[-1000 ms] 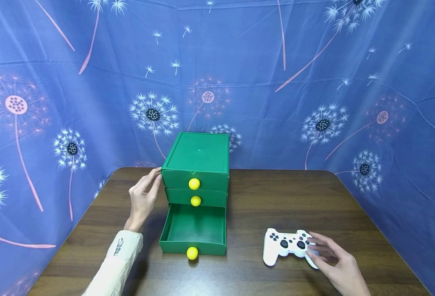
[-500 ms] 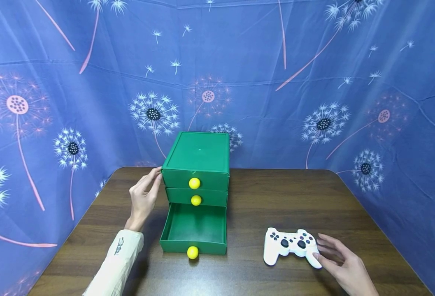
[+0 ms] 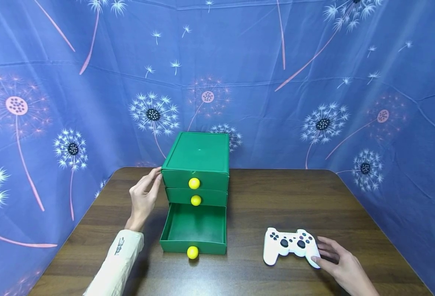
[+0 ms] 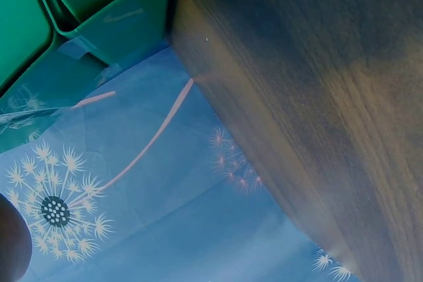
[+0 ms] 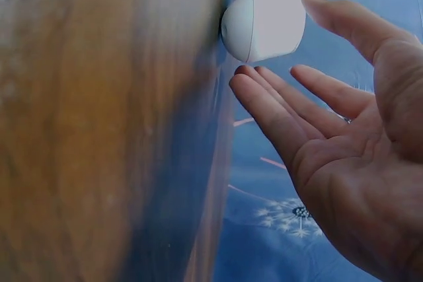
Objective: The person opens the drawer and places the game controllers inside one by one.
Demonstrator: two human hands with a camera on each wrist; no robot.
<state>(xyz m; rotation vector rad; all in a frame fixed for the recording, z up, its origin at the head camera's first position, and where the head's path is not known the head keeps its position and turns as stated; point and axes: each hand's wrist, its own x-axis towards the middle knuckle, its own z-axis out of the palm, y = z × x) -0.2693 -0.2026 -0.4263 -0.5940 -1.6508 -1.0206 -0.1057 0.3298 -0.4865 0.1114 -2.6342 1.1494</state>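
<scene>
A green drawer unit (image 3: 198,152) with yellow round knobs stands left of the table's middle. Its bottom drawer (image 3: 196,224) is pulled out, and nothing lies inside. My left hand (image 3: 143,199) touches the unit's upper left side with its fingertips; the left wrist view barely shows that hand. To the right, a white game controller (image 3: 291,244) lies on the table with its buttons facing up. My right hand (image 3: 345,263) is beside the controller's right grip, fingers apart and relaxed. In the right wrist view the thumb tip overlaps the controller's edge; contact is unclear.
The brown wooden table (image 3: 261,197) reaches back to a blue cloth (image 3: 254,53) with a dandelion print. The opened drawer juts toward the front, its yellow knob (image 3: 192,252) low over the table.
My right hand has drawn slightly to the right, its fingers coming away from over the controller's right side. My left hand and the drawer unit keep their places.
</scene>
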